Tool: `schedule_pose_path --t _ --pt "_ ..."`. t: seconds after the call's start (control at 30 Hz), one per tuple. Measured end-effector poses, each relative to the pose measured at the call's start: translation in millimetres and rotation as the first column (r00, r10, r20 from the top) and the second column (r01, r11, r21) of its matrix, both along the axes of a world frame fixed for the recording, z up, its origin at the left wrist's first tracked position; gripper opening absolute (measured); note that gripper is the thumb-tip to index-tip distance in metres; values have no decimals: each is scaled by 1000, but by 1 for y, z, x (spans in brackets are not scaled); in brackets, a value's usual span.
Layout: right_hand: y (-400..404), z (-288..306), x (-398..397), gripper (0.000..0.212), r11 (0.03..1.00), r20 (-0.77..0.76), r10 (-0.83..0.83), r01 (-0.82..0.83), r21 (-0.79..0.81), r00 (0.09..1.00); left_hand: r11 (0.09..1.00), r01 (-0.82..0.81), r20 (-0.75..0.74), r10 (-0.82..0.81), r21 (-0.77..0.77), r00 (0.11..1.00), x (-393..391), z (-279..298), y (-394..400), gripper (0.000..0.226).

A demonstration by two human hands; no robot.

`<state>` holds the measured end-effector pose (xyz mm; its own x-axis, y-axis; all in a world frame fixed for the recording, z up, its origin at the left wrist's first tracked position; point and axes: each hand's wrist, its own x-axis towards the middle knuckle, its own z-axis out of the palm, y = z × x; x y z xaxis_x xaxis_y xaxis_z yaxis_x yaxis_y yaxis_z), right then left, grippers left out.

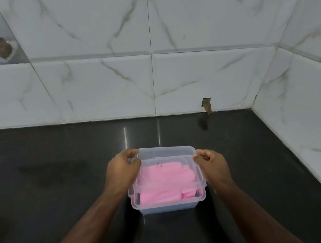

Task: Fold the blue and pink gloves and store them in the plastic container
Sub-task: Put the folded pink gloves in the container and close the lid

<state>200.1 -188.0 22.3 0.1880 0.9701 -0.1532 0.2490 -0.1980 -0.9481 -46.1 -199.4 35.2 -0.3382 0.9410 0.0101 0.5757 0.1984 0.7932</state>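
A clear plastic container [169, 204] stands on the black counter, near the middle of the view. Folded pink gloves [164, 196] fill its top layer; a bluish layer shows faintly through the lower wall. A clear lid [166, 152] is held tilted over the container, its far edge raised. My left hand [122, 171] pinches the lid's left far corner. My right hand [212, 164] pinches its right far corner.
The black counter [52, 183] runs to white marble-patterned wall tiles at the back and on the right. A small broken hole in the tile [206, 105] sits at the back wall's base, right of centre.
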Motion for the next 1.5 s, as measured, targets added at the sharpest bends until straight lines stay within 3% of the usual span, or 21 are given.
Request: schedule_pose_path --t 0.13,0.23,0.47,0.57,0.67,0.8,0.9,1.13,1.33,1.5 --pt "-11 -5 -8 19 998 179 7 -16 53 984 999 35 -15 -35 12 999 -5 -15 -16 33" --pt "-17 -8 -14 39 995 324 72 -92 46 943 997 53 -62 -50 47 997 -5 -24 -24 38" --pt "-20 -16 -21 51 981 490 149 -192 38 859 995 59 -93 -51 85 994 -5 -45 -33 45" --pt "-18 -14 -21 53 959 700 188 -282 21 689 994 94 -164 -85 47 983 -6 -44 -36 45" --pt "-20 -7 -32 56 907 847 188 -418 44 497 987 160 -425 -142 7 894 -2 -35 -37 52" --pt "-22 -10 -51 58 834 898 228 -551 19 377 928 355 -585 -353 -117 730 17 -30 -33 76" --pt "-23 -16 -53 57 829 930 215 -560 -11 299 904 386 -598 -414 -182 687 21 -34 -30 79" --pt "-26 -21 -55 55 832 947 183 -555 -6 265 912 378 -603 -393 -160 694 21 -39 -32 70" --pt "-32 -17 -46 47 800 914 170 -593 90 367 921 378 -643 -346 -95 683 22 -27 -38 63" --pt "-59 -32 -27 50 767 918 184 -635 91 352 889 442 -697 -391 -118 601 30 -33 -70 57"
